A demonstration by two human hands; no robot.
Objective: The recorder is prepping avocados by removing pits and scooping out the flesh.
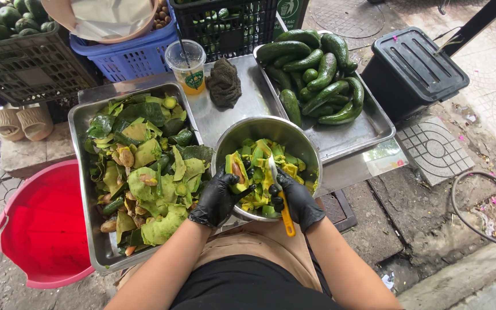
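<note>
Green-labelled clear cup [186,64] behind steel bowl [242,135], gloved hands inside.

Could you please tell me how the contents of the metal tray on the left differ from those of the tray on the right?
The left tray holds a loose heap of cut peels, pale green inside, with brown pits among them; the right tray holds whole avocados, dark green and glossy. The peels cover nearly all of the left tray, while the avocados are piled at the right tray's far end, leaving bare metal. Both trays are shallow, rectangular and steel.
</note>
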